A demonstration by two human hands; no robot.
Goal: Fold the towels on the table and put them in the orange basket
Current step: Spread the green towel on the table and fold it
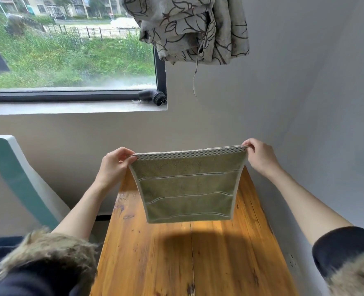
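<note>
Towel (pixel 188 188), green with pale stripes and a checked band along its top edge, hangs in the middle of the frame above a wooden table (pixel 155 259), stretched flat between two raised hands. No basket or other container shows in this head view, so nothing can be said of one.

At the towel's upper left corner, the left hand (pixel 114 162) pinches the checked band: thumb and fingers are curled together on the cloth, the corner just showing past the fingertips. At the upper right corner, the right hand (pixel 260 155) does the same, fingers closed on the band's end, knuckles turned toward the wall. The top edge runs taut between the two grips, slightly higher on the right. Below, the cloth narrows toward its lower hem, which hangs free above the tabletop and casts a dark shadow on the boards nearer the bottom of the frame.

Both forearms are bare and reach up from the lower corners, the left from lower left, the right from lower right, each from a dark sleeve trimmed with fur.

Upper left holds a window (pixel 70 50); a patterned curtain (pixel 189 28) is bunched at top centre, and a small black object (pixel 152 97) rests on the sill.
</note>
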